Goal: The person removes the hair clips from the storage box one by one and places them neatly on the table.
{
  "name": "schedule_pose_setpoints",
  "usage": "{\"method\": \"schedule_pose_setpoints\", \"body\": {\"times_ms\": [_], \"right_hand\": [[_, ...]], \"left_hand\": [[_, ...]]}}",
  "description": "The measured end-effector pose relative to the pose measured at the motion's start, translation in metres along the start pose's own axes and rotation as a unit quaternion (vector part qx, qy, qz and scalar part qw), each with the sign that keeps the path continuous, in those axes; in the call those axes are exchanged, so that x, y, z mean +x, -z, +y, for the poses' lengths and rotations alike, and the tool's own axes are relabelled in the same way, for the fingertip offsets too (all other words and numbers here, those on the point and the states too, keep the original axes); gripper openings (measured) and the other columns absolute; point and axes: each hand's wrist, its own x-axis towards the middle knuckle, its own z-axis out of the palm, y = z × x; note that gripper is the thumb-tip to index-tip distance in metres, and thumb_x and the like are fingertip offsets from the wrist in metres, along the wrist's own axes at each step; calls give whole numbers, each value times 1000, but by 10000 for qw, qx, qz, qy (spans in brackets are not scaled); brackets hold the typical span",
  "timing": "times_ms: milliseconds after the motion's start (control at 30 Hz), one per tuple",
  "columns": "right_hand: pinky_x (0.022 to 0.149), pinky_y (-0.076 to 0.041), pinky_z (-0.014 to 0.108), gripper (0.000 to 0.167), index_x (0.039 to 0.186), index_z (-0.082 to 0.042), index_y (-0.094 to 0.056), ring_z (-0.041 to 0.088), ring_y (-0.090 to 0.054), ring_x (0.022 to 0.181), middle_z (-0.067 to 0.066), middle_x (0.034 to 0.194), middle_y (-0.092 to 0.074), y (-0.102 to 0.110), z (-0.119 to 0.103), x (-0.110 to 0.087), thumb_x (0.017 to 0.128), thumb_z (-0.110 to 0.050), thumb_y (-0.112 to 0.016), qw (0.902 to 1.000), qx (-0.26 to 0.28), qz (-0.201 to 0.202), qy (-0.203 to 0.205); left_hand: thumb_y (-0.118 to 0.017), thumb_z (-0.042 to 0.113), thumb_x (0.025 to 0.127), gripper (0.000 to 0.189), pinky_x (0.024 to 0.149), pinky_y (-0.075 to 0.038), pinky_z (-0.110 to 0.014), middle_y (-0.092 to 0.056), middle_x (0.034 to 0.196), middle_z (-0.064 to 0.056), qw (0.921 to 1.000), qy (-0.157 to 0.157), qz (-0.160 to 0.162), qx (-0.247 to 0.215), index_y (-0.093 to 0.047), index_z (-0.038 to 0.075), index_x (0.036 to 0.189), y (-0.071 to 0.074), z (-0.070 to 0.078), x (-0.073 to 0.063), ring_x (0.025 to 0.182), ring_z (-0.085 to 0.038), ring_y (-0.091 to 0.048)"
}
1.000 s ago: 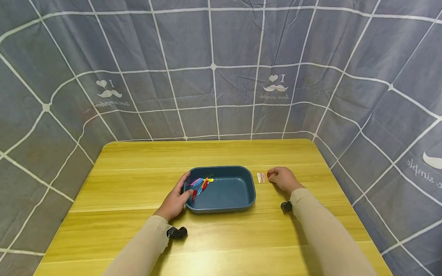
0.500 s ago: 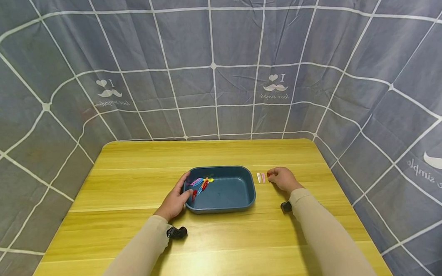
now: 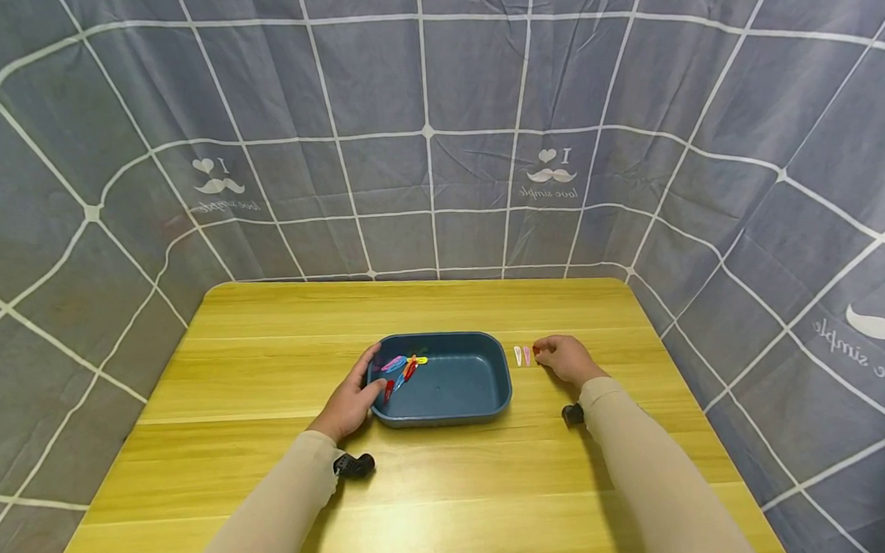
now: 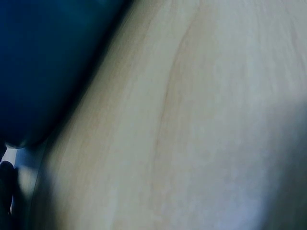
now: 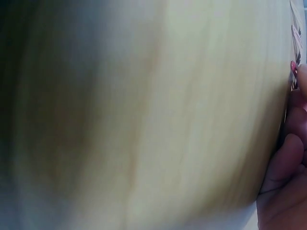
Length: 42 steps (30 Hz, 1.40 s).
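A dark blue plastic basin (image 3: 459, 384) stands mid-table in the head view. My left hand (image 3: 350, 398) holds its left side, thumb over the rim. Snap hair clips lie loose at the basin's left end: a red clip (image 3: 389, 390) by the thumb, a yellow clip (image 3: 421, 361), and blue, orange and purple ones partly overlapping. To the right of the basin, a white clip (image 3: 518, 356) and a pink clip (image 3: 527, 355) lie side by side on the table. Beside them my right hand (image 3: 567, 359) pinches a red hair clip (image 3: 536, 351), mostly covered by the fingers.
The wooden table (image 3: 440, 510) has a rounded back edge close to a grey checked curtain (image 3: 377, 180), which also hangs along both sides. Black wrist cameras sit under both sleeves. Bare wood fills most of both wrist views.
The right hand has shifted very slightly left with the red hair clip at its fingertips. The left hand, basin and other clips stay as they were.
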Motion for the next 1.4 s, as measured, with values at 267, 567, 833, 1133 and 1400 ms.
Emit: {"method": "schedule_pose_setpoints", "body": {"times_ms": [267,567,833,1133,1400], "right_hand": [[110,-50,53,33,135,-1,-70,39,-65,125,20,135,-71,2,-2,-3,105,-13,-63,10000,0,-11,-36],[109,-50,52,33,133,-1,-71,36,-65,122,19,132,-72,3,-2,-3,103,-15,-65,9999,141,-60,-77],[106,-51,51,35,133,-1,-71,34,-66,118,18,129,-73,2,-1,-2,102,-15,-67,9999,90,-78,-65],[104,-52,50,37,136,-2,-68,33,-67,114,18,123,-74,7,3,1,102,-18,-67,9998,116,-159,38],[93,-57,44,45,143,1,-62,32,-69,106,21,123,-73,18,-6,2,104,-22,-63,9993,299,93,193]], "left_hand": [[-55,29,108,69,126,-26,-65,-25,175,-14,10000,-12,29,-31,-22,48,165,0,-2,1,157,-42,-32],[-54,29,108,69,126,-26,-65,-25,174,-14,10000,-18,37,7,-22,50,165,0,-1,0,158,-42,-31],[-55,29,108,69,75,-50,-38,-32,170,-17,9999,80,59,-18,-23,50,164,0,0,0,70,-25,-61],[-55,29,107,69,118,-40,-59,-27,173,-15,9999,-62,73,34,-23,47,165,0,-1,0,142,-39,-51],[-55,26,108,69,80,-58,-42,-32,170,-17,9999,8,-14,-154,-23,48,165,0,1,-1,74,-29,-69]]}}
